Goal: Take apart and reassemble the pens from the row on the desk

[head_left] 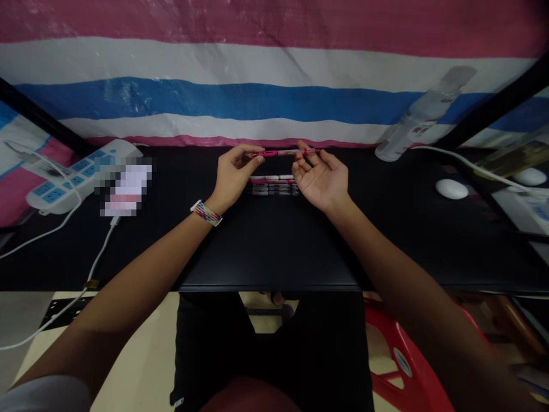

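Observation:
A pink-red pen [285, 152] is held sideways near the back of the black desk. My left hand [235, 173], with a colourful woven bracelet on its wrist, pinches the pen's left end between thumb and fingers. At the other end, my right hand [322, 177] has its palm turned up and its fingers closed on the pen's right tip. Just below the held pen, several more pens [274, 186] lie side by side in a row on the desk, their right ends partly hidden by my right hand.
On the left are a white power strip [88, 171], a blurred-out phone [127, 189] and its white cable [99, 257]. A clear bottle [418, 123] stands back right, near a white mouse [452, 189]. Striped sheeting [257, 103] hangs behind the desk [266, 246]. Below is a red stool [407, 355].

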Motion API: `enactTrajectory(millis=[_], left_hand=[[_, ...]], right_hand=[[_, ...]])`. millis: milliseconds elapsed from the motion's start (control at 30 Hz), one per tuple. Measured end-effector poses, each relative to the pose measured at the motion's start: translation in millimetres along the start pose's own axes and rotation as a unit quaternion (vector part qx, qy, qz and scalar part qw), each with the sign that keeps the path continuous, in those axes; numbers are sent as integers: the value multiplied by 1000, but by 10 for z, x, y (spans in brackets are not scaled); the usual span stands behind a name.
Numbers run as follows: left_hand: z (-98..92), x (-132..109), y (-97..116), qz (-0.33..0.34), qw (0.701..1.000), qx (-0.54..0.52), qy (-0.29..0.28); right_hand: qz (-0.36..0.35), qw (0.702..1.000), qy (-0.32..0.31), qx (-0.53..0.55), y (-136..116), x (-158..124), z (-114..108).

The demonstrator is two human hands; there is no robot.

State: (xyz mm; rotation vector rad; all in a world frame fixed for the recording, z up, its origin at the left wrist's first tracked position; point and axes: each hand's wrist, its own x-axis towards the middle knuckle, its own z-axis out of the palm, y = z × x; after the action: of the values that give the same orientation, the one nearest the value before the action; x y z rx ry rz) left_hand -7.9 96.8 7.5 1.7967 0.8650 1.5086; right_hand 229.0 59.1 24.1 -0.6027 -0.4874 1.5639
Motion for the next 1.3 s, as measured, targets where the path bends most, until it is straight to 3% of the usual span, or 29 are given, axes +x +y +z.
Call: enactTrajectory(millis=[1033, 1300], left_hand=[[16, 3, 41, -35, 999, -7, 6], [18, 1, 7, -31, 999, -6, 8]], right_hand=[[-8, 999, 11, -43, 36, 21, 12], [12, 1000, 16, -3, 32, -19, 61]])
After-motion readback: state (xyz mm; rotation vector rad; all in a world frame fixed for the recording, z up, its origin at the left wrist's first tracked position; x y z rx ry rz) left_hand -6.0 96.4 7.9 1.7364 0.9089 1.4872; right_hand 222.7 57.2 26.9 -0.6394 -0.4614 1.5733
